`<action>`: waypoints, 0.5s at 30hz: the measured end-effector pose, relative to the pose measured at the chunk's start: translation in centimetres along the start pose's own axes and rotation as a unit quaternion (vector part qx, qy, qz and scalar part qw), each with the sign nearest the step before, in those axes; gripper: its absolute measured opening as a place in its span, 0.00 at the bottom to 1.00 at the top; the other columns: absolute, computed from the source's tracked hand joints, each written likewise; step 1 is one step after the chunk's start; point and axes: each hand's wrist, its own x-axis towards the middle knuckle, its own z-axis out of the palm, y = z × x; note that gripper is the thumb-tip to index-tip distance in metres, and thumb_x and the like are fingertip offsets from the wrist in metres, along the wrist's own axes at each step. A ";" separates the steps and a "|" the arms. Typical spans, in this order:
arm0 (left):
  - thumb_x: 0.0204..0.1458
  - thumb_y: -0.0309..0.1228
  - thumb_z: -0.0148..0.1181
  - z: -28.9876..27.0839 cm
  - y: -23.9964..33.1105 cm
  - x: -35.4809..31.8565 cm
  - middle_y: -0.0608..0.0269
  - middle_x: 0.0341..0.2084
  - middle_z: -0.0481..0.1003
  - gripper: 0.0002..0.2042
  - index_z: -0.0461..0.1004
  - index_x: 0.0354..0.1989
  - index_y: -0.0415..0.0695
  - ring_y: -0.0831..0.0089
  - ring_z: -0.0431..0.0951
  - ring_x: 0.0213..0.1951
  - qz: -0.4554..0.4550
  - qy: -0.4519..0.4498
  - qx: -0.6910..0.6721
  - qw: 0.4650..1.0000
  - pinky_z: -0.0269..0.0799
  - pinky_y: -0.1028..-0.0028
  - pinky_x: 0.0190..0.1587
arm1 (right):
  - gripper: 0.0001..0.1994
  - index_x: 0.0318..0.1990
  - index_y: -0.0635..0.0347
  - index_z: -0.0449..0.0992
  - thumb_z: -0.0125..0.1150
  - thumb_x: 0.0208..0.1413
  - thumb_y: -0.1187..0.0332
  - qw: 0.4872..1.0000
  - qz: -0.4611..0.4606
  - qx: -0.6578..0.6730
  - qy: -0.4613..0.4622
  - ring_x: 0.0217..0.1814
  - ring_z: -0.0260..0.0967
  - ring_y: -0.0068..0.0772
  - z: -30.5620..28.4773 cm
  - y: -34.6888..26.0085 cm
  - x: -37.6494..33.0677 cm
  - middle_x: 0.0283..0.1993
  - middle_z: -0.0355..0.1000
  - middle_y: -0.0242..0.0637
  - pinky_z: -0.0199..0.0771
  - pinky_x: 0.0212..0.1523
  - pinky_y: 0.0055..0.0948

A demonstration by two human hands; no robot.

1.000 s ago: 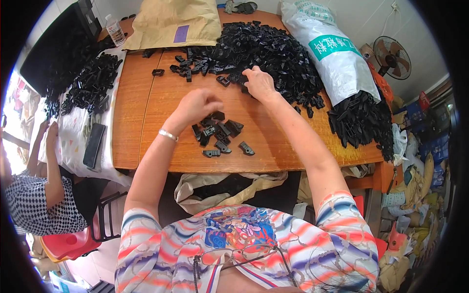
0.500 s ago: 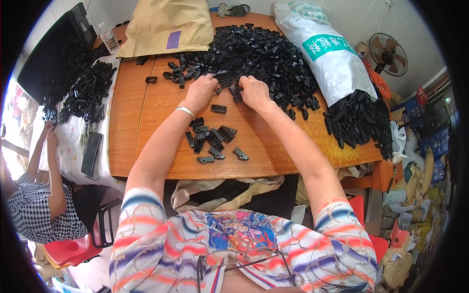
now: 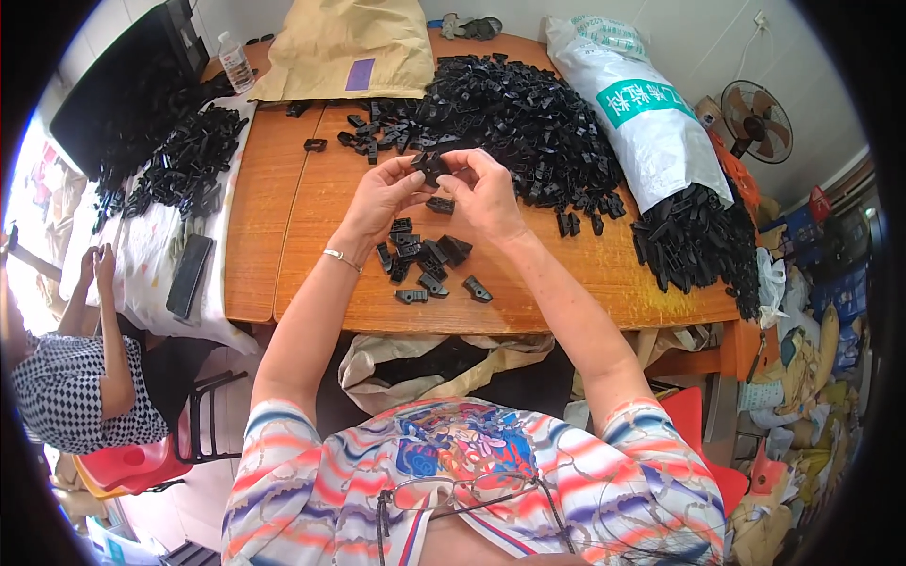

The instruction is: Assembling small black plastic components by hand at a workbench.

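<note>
Between the fingertips of both hands I hold small black plastic parts [image 3: 430, 168] above the wooden table [image 3: 311, 226]. My left hand [image 3: 379, 200] pinches them from the left. On the other side, thumb and fingers of my right hand [image 3: 484, 193] close on them. Whether these are one joined piece or two pressed together, I cannot tell. Just below my fingers lies another black part [image 3: 440, 205]. A small group of similar parts [image 3: 427, 259] rests nearer to me, and a large heap of them [image 3: 514, 118] rises beyond my hands.
A brown paper sack [image 3: 349, 42] stands at the back. At right, a white sack [image 3: 651, 123] spills long black pieces [image 3: 694, 236]. On the left, a cloth-covered table bears another black pile [image 3: 193, 156] and a phone-like dark slab [image 3: 190, 276]. A co-worker [image 3: 85, 377] sits there.
My hands have drawn back from the heap's near edge toward me and come together, now holding black parts between them. The view has shifted slightly. The co-worker's hands have moved down a little.
</note>
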 end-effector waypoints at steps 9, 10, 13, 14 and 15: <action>0.56 0.26 0.58 1.1 0.8 -1.8 0.63 0.38 0.76 0.14 0.70 0.50 0.37 0.78 0.78 0.37 0.043 0.006 0.071 0.996 0.78 0.79 0.42 | 0.12 0.40 0.68 0.75 0.65 0.46 0.80 0.998 -0.057 -0.026 -0.011 0.36 0.74 0.34 0.5 -0.8 -0.7 0.38 0.72 0.41 0.77 0.34 0.27; 0.56 0.26 0.59 1.7 0.9 -2.1 0.65 0.37 0.76 0.14 0.71 0.49 0.36 0.79 0.77 0.36 0.061 0.020 0.098 0.993 0.76 0.80 0.40 | 0.11 0.39 0.67 0.74 0.65 0.45 0.79 0.992 -0.101 -0.081 -0.003 0.35 0.73 0.37 0.5 -1.0 -0.9 0.37 0.71 0.42 0.76 0.33 0.29; 0.55 0.28 0.60 3.3 0.4 -2.7 0.65 0.35 0.76 0.13 0.72 0.46 0.35 0.80 0.76 0.33 0.121 0.062 0.211 0.968 0.74 0.80 0.37 | 0.11 0.36 0.65 0.71 0.65 0.44 0.77 0.969 -0.181 -0.161 0.038 0.34 0.70 0.45 1.2 -0.6 -1.8 0.34 0.69 0.44 0.72 0.32 0.35; 0.55 0.29 0.61 3.9 0.3 -3.0 0.65 0.33 0.77 0.12 0.73 0.44 0.35 0.80 0.76 0.32 0.162 0.091 0.296 0.937 0.72 0.80 0.35 | 0.11 0.35 0.64 0.71 0.65 0.44 0.77 0.970 -0.175 -0.160 0.046 0.34 0.70 0.45 1.5 -0.5 -2.4 0.34 0.68 0.44 0.72 0.32 0.35; 0.56 0.29 0.58 4.3 0.4 -3.4 0.62 0.29 0.78 0.10 0.74 0.39 0.34 0.78 0.76 0.32 0.154 0.114 0.338 0.921 0.71 0.79 0.34 | 0.12 0.34 0.64 0.70 0.67 0.44 0.74 0.970 -0.177 -0.155 0.052 0.31 0.70 0.41 1.7 -0.2 -2.9 0.31 0.69 0.42 0.71 0.30 0.33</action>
